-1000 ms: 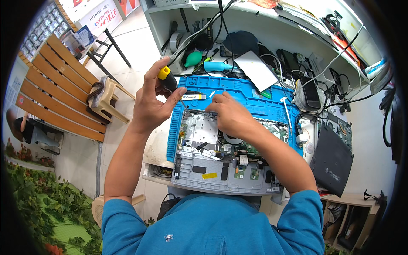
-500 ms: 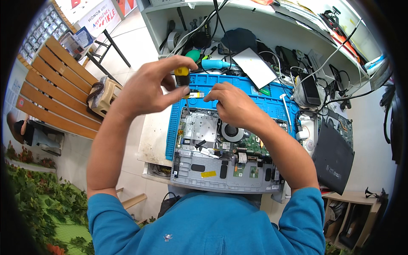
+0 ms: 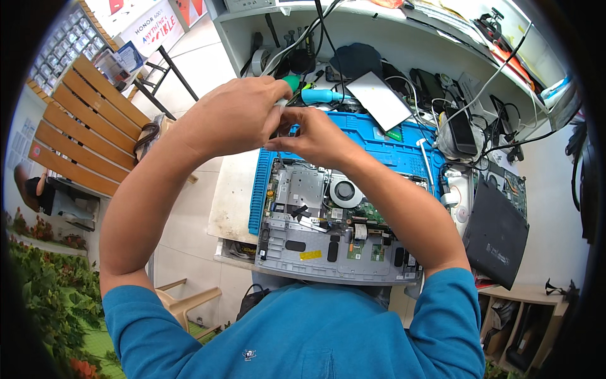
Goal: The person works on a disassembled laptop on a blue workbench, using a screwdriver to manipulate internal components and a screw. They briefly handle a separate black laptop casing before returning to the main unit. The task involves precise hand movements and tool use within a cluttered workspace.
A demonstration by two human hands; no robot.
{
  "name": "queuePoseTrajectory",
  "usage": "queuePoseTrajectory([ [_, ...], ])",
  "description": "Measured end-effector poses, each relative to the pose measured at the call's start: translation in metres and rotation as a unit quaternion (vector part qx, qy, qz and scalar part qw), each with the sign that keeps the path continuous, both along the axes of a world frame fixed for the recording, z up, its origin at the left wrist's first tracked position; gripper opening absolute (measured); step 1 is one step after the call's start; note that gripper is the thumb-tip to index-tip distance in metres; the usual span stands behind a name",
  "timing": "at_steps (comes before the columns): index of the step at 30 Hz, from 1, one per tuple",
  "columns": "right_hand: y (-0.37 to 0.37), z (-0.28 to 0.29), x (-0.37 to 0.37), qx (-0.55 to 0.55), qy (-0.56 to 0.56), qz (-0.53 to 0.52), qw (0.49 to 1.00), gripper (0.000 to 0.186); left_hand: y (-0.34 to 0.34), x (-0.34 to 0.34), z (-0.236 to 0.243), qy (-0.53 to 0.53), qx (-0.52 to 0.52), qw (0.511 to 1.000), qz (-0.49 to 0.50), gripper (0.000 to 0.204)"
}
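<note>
A cluttered white workbench [image 3: 235, 196] carries a blue mat [image 3: 404, 148] and an opened laptop [image 3: 328, 221]. The left hand [image 3: 237, 117] is closed around a screwdriver [image 3: 278, 136]; the right hand [image 3: 315, 136] pinches its shaft with its fingertips.

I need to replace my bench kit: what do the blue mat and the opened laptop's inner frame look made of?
Blue mat: probably silicone or soft rubber, matte, with moulded ribs and compartments. Opened laptop frame: likely grey plastic, dull sheen, with a brushed-looking metal plate near the fan.

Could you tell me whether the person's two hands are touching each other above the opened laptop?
Touching: the head view shows the right hand fingertips meeting the left hand, no gap.
</note>
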State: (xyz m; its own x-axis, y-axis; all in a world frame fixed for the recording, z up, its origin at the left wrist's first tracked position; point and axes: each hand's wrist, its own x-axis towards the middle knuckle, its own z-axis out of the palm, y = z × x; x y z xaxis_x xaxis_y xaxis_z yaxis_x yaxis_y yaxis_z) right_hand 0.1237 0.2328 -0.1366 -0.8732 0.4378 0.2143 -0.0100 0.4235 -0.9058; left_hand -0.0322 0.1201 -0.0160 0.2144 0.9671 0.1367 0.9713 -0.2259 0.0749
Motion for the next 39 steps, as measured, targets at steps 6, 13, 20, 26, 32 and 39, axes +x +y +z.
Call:
queuePoseTrajectory([
  [6, -0.005, 0.005, 0.008, 0.135, -0.052, -0.074, 0.987, 0.055, -0.003, 0.0, 0.008, 0.022, -0.038, 0.999, 0.006, 0.029],
  [13, 0.005, 0.01, 0.038, 0.18, -0.165, -0.068, 0.967, 0.024, 0.0, -0.007, -0.002, -0.039, -0.012, 0.998, -0.054, 0.03],
  [20, 0.011, 0.002, 0.056, 0.191, -0.183, -0.061, 0.962, 0.023, 0.0, -0.016, -0.004, -0.036, -0.015, 0.998, -0.048, 0.028],
  [26, 0.018, 0.001, 0.076, 0.18, -0.172, -0.082, 0.965, 0.023, -0.005, -0.007, 0.003, -0.047, -0.043, 0.998, -0.005, 0.035],
  [32, 0.024, 0.011, 0.099, 0.182, -0.208, -0.099, 0.956, 0.025, -0.01, -0.008, 0.0, -0.012, -0.031, 0.999, -0.016, 0.043],
  [39, 0.034, 0.007, 0.124, 0.191, -0.209, -0.12, 0.952, 0.023, -0.003, -0.008, -0.007, 0.004, -0.008, 0.999, 0.04, 0.04],
])
